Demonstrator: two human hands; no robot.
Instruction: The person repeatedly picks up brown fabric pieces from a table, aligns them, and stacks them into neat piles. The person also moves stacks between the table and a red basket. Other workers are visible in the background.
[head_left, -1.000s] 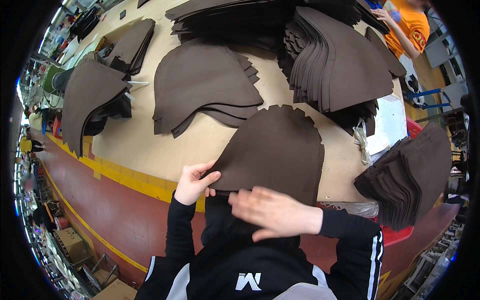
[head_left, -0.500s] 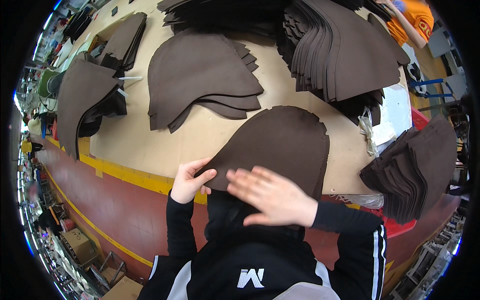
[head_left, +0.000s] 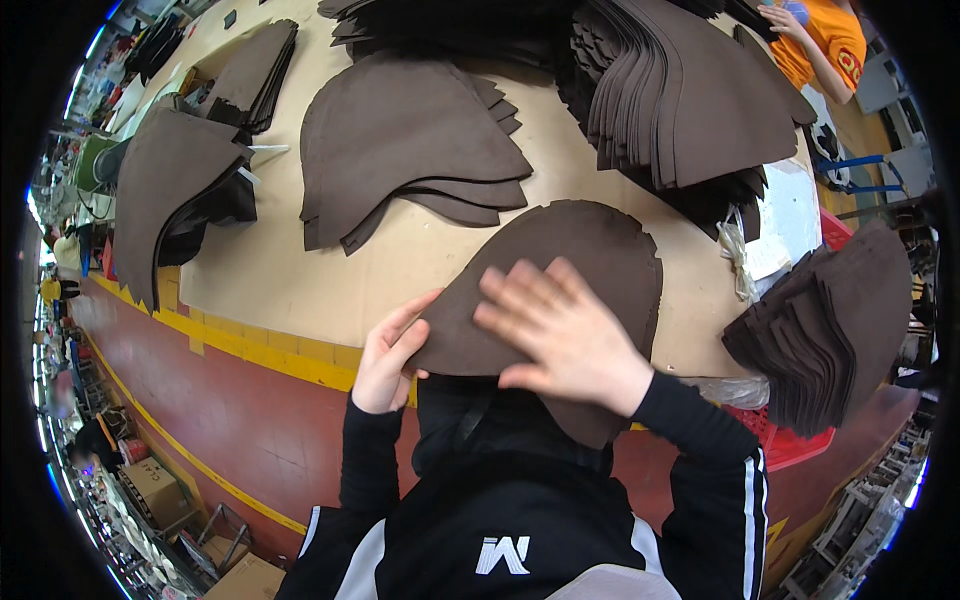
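Note:
A dark brown curved leather-like panel (head_left: 590, 245) lies on the near edge of the table, part of it hanging over toward me. My left hand (head_left: 388, 350) pinches its left corner, thumb on top and fingers beneath. Over the panel's middle is my right hand (head_left: 560, 335), palm down with fingers spread, slightly blurred; whether it touches the surface I cannot tell. Beyond lies a small fanned stack of similar panels (head_left: 400, 140).
A tall fanned stack of panels (head_left: 680, 100) stands far right, another pile (head_left: 185, 190) at the left edge. More panels (head_left: 830, 330) rest over a red crate (head_left: 800, 447) at right. A person in an orange shirt (head_left: 825, 45) is across the table (head_left: 270, 290).
My right hand has moved up and slightly right over the panel, its fingers spreading wider. My left hand keeps its pinch on the corner. More of the panel's lower edge now shows hanging down.

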